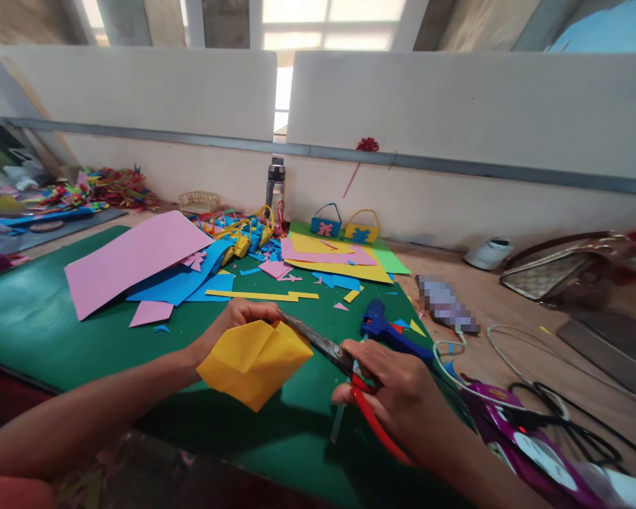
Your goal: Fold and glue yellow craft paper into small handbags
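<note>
My left hand grips a folded piece of yellow paper by its upper edge; the fingers behind the paper are partly hidden. In my right hand is a pair of scissors with red handles, its blades pointing up and left to the top right edge of the paper. Whether the blades are closed on the paper, I cannot tell. Just beyond my right hand lies a blue glue gun on the green cutting mat.
Pink sheets, blue sheets and yellow strips lie across the mat. Two small paper bags, one blue and one yellow, stand at the back. On the right are a phone, cables and a purple power strip.
</note>
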`<state>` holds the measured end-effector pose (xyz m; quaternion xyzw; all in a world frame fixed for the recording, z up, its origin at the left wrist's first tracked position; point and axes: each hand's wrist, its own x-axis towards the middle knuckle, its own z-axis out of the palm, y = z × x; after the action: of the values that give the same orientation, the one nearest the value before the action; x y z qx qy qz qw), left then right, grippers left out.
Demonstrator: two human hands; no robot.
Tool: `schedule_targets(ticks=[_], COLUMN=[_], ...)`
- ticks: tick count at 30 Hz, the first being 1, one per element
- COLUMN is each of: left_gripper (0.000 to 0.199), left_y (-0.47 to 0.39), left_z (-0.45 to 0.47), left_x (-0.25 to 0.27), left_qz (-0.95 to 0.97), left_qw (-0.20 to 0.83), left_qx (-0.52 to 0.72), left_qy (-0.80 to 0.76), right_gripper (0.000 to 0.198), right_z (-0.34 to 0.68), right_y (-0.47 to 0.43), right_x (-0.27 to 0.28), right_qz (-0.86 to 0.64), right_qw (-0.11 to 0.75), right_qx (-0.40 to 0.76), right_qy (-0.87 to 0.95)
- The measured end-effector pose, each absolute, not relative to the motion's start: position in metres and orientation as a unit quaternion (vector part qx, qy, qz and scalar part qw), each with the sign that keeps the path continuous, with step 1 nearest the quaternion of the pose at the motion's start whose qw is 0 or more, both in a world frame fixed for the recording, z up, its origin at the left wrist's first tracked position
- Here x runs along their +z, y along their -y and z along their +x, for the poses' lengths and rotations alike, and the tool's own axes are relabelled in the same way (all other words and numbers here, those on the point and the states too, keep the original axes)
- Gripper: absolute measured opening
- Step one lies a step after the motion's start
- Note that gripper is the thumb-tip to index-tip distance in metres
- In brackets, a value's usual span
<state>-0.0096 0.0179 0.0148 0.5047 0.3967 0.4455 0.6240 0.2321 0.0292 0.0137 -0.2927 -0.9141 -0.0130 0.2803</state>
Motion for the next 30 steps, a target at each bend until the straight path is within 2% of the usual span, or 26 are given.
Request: schedule_targets(ticks=[3, 5, 7, 9, 11, 13, 15, 19, 23, 26, 28, 30], left_gripper=[0.016, 0.015, 0.008, 0.005, 0.006, 0.007, 0.009, 0.009, 0.009, 0.006, 0.006, 0.008], left_y=[-0.019, -0.019, -0.018, -0.015, -0.011, -0.009, -0.008, -0.009, -0.01, -0.01, -0.011, -0.012], left_z=[-0.009, -0.008, -0.007, -0.008, -0.009, -0.013, -0.017, -0.023, -0.024, -0.019, -0.013, -0.008], left_x=[0.013, 0.009, 0.007, 0.007, 0.009, 0.011, 0.01, 0.007, 0.009, 0.012, 0.012, 0.01], left_qz=[0.532, 0.589, 0.673, 0.752, 0.801, 0.818, 0.819, 0.812, 0.821, 0.83, 0.827, 0.816], left_qw=[0.588, 0.504, 0.334, 0.107, -0.094, -0.218, -0.276, -0.31, -0.316, -0.237, -0.138, -0.047], left_qx=[0.451, 0.479, 0.53, 0.558, 0.534, 0.493, 0.467, 0.458, 0.444, 0.469, 0.502, 0.532], left_qy=[-0.41, -0.412, -0.392, -0.334, -0.253, -0.2, -0.187, -0.188, -0.17, -0.188, -0.212, -0.222], right_gripper=[0.034, 0.032, 0.03, 0.031, 0.034, 0.035, 0.031, 0.027, 0.02, 0.021, 0.012, 0.008], right_z=[0.232, 0.23, 0.224, 0.213, 0.199, 0.183, 0.169, 0.152, 0.156, 0.17, 0.181, 0.191], right_y=[-0.031, -0.037, -0.049, -0.065, -0.084, -0.101, -0.117, -0.136, -0.128, -0.099, -0.074, -0.052], right_x=[0.016, 0.022, 0.03, 0.037, 0.039, 0.034, 0.023, 0.006, 0.016, 0.032, 0.039, 0.04], right_qz=[-0.321, -0.378, -0.449, -0.495, -0.49, -0.488, -0.479, -0.461, -0.44, -0.4, -0.306, -0.252], right_qw=[0.281, 0.283, 0.246, 0.162, 0.074, 0.056, 0.039, 0.029, 0.072, 0.155, 0.318, 0.385], right_qx=[0.011, 0.018, 0.014, 0.004, -0.024, -0.033, -0.033, -0.024, -0.023, -0.02, 0.007, 0.028], right_qy=[0.904, 0.882, 0.859, 0.854, 0.868, 0.87, 0.876, 0.887, 0.895, 0.903, 0.897, 0.888])
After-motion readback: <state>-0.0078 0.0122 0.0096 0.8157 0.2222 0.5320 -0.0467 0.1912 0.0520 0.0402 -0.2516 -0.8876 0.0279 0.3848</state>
